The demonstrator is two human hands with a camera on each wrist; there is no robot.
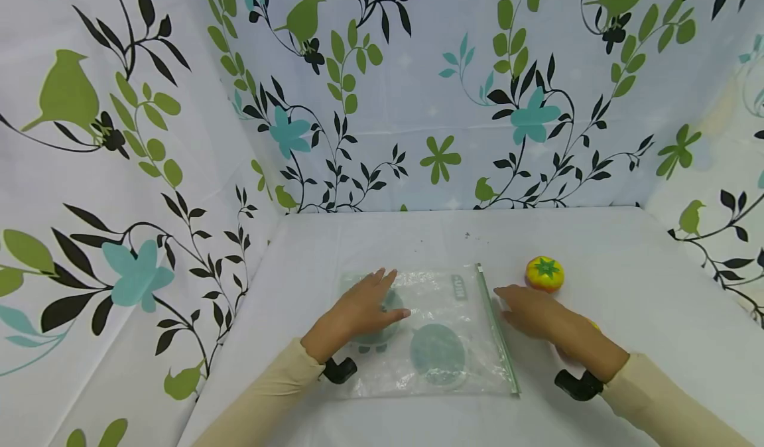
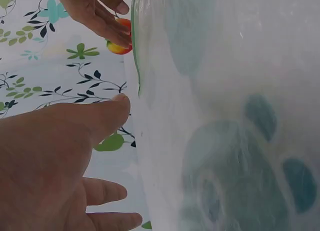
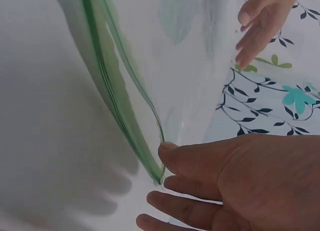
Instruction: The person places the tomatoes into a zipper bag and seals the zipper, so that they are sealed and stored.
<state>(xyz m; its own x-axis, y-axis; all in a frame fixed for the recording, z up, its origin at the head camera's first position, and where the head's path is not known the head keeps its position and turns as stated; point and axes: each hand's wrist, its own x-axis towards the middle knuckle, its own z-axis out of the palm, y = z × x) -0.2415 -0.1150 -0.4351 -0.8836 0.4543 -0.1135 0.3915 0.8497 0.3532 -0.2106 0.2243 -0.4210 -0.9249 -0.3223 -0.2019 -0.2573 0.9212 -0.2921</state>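
Note:
A clear zip bag (image 1: 438, 367) with a green zip edge (image 1: 498, 334) and teal printed shapes lies flat on the white table. My left hand (image 1: 364, 311) is over its left part, fingers straight and thumb spread, holding nothing; whether the palm touches the plastic cannot be told. Beside the zip edge is my right hand (image 1: 531, 311), its fingers extended. In the right wrist view, the thumb and fingers of the right hand (image 3: 215, 186) are close to a corner of the bag's slightly parted mouth (image 3: 135, 86). Contact there is unclear.
A yellow-red toy tomato (image 1: 544, 274) with a green top sits just beyond my right hand. Another yellowish object (image 1: 593, 325) is mostly hidden under the right forearm. Patterned cloth (image 1: 442, 89) with birds and leaves hangs behind and at both sides of the table.

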